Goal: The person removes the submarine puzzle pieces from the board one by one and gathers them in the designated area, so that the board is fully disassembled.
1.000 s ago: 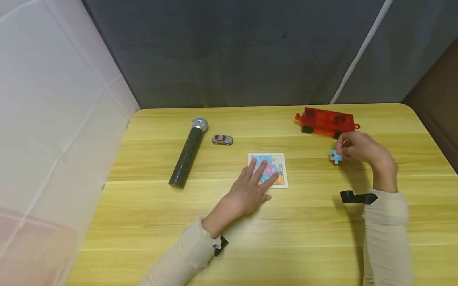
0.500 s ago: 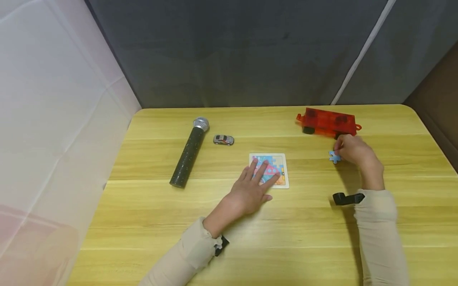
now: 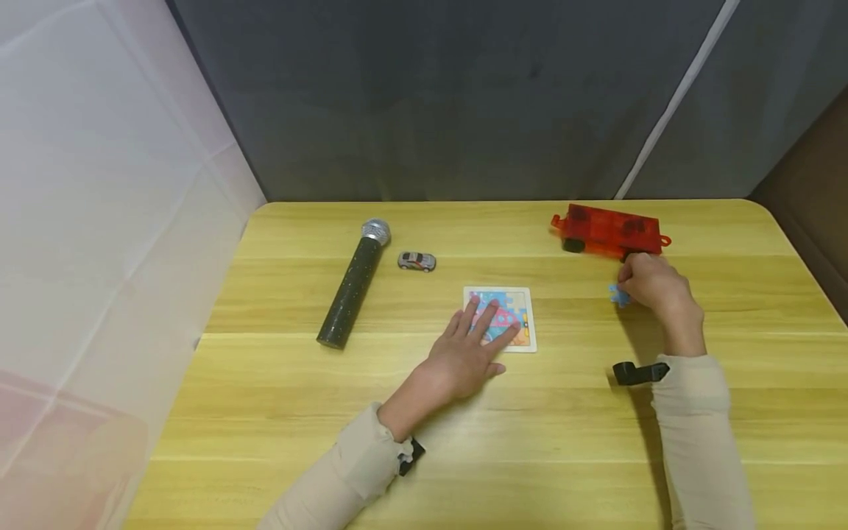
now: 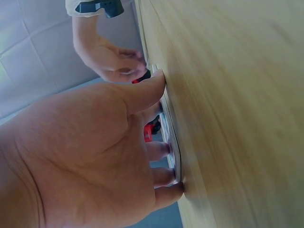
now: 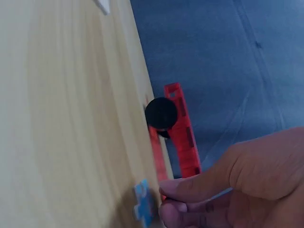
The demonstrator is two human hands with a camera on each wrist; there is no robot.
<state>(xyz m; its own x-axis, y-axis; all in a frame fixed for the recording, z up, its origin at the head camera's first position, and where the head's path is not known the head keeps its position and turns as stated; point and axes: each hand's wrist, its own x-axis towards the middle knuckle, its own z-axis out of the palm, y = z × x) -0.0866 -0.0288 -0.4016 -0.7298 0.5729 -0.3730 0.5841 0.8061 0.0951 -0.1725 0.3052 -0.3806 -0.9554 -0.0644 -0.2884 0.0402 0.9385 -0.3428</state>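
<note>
If the dark, speckled, tube-shaped microphone with a silver mesh head (image 3: 353,291) rolls: it lies at nine o'clock from the square, white-rimmed jigsaw tray (image 3: 532,335), and a jolt to the pale wood-grain desk (image 3: 543,434) might set its round handle turning.
Small grey metallic toy car with red markings (image 3: 417,261): at ten o'clock from the tray; being wheeled, it could run off if knocked.
Bare left hand (image 3: 457,361): reaching in from between seven and eight o'clock, fingers spread, fingertips resting on the tray; uneven pressure or a sudden lift could tip it or drag fitted pieces loose.
Tray: near mid-desk, a pale bare patch toward its one o'clock corner; the fingers hide part of it, so a piece riding up there could go unnoticed.
Translucent red plastic toy trailer with black wheels (image 3: 609,230): at two o'clock, just beyond the bare right hand (image 3: 659,287); knuckles straying toward twelve could shove it.
Small light-blue jigsaw piece (image 3: 616,295): at three o'clock, well apart from the tray; whether it clears the desk, I cannot tell.
Right hand: pinching that piece by its edge; with so little held, a twist could make it slip.
</note>
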